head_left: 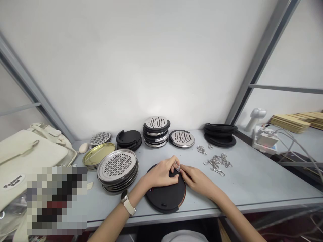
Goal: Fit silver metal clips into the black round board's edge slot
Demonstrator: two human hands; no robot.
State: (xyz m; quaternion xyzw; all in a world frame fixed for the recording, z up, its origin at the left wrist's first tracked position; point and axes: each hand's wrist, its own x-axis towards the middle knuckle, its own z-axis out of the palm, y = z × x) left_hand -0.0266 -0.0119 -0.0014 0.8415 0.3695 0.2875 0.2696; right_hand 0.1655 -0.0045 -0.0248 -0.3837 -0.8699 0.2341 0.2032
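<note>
A black round disc (166,196) lies flat near the front edge of the table, with a coppery strip along its right rim. Over its far side, my left hand (163,173) bends its thumb and forefinger around a small metal wire clip (178,170). From the right, my right hand (196,179) pinches the same clip with its fingertips, close to the disc's edge. Part of the clip is hidden by the fingers. More wire clips (217,162) lie loose in a pile to the right of my right hand.
Left of the disc stand a stack of perforated metal grater discs (119,164) and gold-coloured lids (99,154). Black rings and grater discs (156,129) are stacked along the wall, with black rings (220,134) at right. A cream bag (32,158) sits far left.
</note>
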